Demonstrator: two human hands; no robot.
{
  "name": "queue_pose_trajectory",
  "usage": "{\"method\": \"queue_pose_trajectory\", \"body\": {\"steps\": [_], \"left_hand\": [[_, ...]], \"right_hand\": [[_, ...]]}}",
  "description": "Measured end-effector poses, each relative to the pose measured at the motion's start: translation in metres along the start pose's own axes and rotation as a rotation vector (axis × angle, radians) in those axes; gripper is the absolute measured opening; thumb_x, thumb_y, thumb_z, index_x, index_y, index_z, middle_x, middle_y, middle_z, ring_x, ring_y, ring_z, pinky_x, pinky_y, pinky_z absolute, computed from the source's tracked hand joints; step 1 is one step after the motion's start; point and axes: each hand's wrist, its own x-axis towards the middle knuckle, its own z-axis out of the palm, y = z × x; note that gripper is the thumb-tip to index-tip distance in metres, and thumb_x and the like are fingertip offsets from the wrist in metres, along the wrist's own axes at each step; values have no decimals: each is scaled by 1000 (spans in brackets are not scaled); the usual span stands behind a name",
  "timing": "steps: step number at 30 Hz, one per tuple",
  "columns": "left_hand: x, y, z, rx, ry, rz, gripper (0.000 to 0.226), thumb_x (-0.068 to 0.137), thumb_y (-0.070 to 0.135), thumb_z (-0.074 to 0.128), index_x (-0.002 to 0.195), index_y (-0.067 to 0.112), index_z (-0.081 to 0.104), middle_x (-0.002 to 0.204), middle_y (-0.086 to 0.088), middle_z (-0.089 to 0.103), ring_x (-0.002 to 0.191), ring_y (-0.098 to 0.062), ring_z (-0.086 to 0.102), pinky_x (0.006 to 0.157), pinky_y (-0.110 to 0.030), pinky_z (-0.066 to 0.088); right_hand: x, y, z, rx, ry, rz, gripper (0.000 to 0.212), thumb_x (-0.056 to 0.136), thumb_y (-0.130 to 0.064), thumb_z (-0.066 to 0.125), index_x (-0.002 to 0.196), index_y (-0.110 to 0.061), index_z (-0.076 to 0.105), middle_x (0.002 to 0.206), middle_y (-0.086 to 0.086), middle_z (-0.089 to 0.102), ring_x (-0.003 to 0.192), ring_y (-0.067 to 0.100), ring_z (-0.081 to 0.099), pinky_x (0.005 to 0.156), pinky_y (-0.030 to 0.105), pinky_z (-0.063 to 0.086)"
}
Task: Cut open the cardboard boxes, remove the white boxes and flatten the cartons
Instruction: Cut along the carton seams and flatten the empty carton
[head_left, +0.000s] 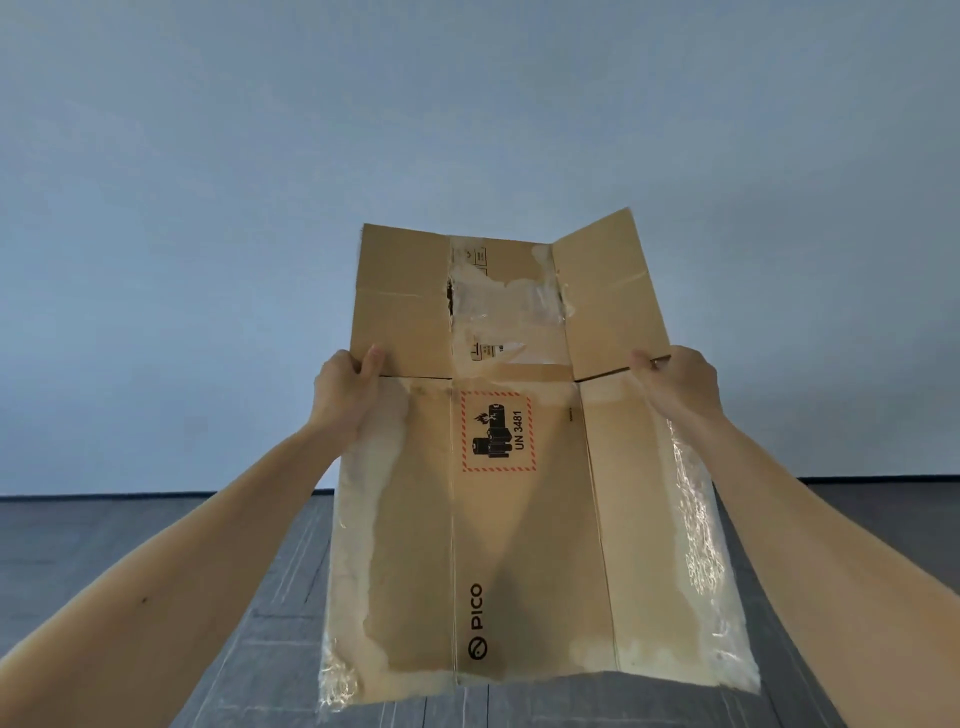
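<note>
I hold a flattened brown cardboard carton up in front of me, above the floor. It carries a red-bordered UN 3481 battery label, a PICO logo and torn strips of clear tape. My left hand grips its left edge at the flap fold, thumb on the front. At the same height, my right hand grips the right edge. The upper flaps stick up, the right one bent towards me. No white boxes are in view.
A plain pale blue-grey wall fills the upper half of the view. Grey plank floor lies below, meeting the wall at a dark skirting line.
</note>
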Motion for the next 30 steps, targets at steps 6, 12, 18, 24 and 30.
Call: {"method": "queue_pose_trajectory", "body": {"steps": [6,12,18,24,30], "left_hand": [[48,-74,86,47,-86,-112,38,98,43,50,79,12,41,77,-1,44,68,-19,39,59,-33,34],[106,-166,177,80,-190,-244,38,101,44,48,83,10,43,79,-1,45,69,-17,40,57,-31,31],[169,-274,278,118,-327,-381,43,103,44,45,97,2,52,89,-5,54,80,-20,49,61,-29,37],[205,-368,364,139,-439,-546,45,102,49,44,99,4,49,89,-2,53,81,-21,49,61,-31,39],[220,-459,450,178,-589,-635,55,73,41,71,111,8,48,104,-6,56,95,-23,58,72,-40,53]], "right_hand": [[42,77,77,-53,-115,130,36,82,-42,59,81,-7,59,75,4,60,79,30,56,62,32,37],[84,156,167,-92,-188,272,28,89,-32,62,99,-6,61,95,4,64,89,25,57,70,33,42],[124,238,268,-126,-211,435,19,93,-19,57,104,-5,62,100,6,65,91,23,59,75,36,46],[154,330,353,-181,-290,594,19,93,-14,50,103,0,58,101,15,64,92,31,59,63,31,40],[181,436,429,-224,-404,686,14,92,-8,40,98,-4,52,89,11,56,76,21,50,58,31,35]]}}
